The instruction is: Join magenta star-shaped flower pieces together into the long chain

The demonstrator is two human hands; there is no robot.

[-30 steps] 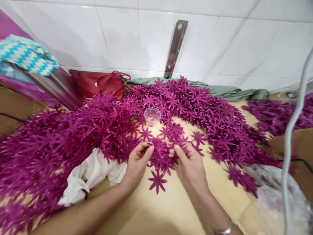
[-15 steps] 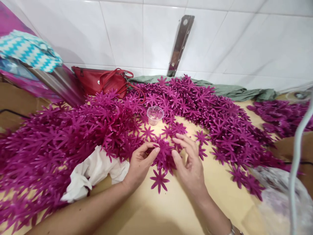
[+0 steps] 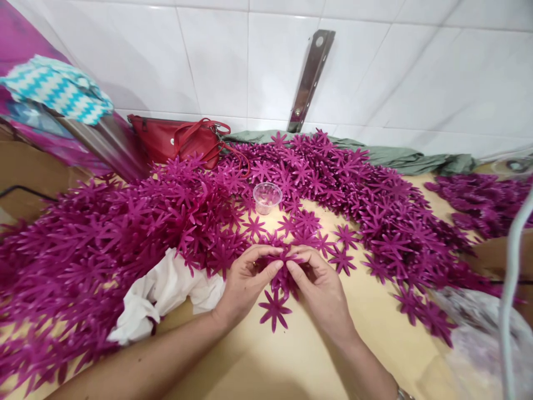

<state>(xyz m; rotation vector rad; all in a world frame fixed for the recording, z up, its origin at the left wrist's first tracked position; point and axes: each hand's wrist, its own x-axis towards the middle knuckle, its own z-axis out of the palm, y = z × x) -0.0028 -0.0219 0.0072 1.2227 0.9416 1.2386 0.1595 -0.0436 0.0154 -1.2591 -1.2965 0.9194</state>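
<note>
My left hand and my right hand meet over the table, thumbs and fingertips pinching a magenta flower-shaped piece between them. The piece has several narrow petals, and my fingers cover part of it. More magenta pieces lie just under and behind my hands. Below them, a single star-shaped flower piece rests flat on the yellowish table. Beyond my fingertips stands a small clear plastic cup; its contents are hard to make out.
Heaps of magenta flower pieces curve round the left, back and right. A crumpled white cloth lies by my left forearm. A red handbag leans near the tiled wall. At right, a pale cable hangs before a plastic bag.
My right hand has moved left and closed on the flower piece beside my left fingertips. Before, its fingers were spread apart from it. The view has shifted slightly.
</note>
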